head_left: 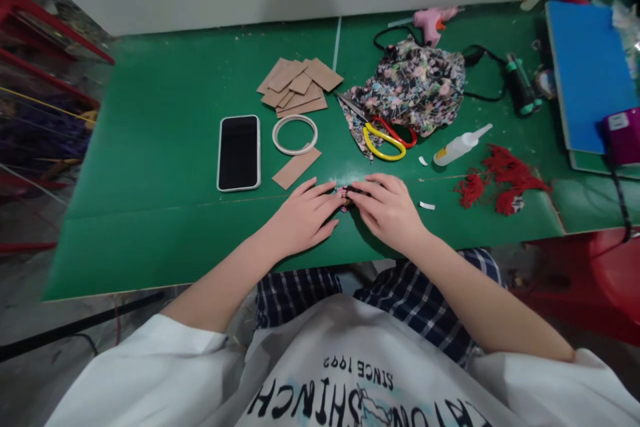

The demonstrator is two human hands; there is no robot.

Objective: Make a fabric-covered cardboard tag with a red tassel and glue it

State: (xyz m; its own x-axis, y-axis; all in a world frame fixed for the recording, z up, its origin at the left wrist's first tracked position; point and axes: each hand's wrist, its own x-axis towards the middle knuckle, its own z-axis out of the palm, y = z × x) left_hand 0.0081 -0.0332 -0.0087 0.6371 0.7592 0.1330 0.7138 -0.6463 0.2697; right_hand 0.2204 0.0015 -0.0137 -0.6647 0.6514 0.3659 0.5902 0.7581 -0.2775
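A small piece of dark floral fabric [345,196] lies on the green table between my two hands, mostly covered by fingers. My left hand [310,217] holds it from the left with the fingertips, the other fingers stretched over the tabletop. From the right, my right hand [387,208] has its fingertips pressed on the same piece. A tan cardboard strip [297,169] is just beyond my left hand, with a white tape roll [295,135] touching its far end. Past my right hand are scissors [387,140] with yellow and red handles, their blades resting on a larger floral cloth [415,83].
Left of the tape lies a phone [239,153]; behind it is a cardboard pile [300,85]. To the right are a glue bottle [460,145], red tassels [510,177], a green-black tool [521,85] and a blue board [590,73]. A pink glue gun [431,25] sits at the back.
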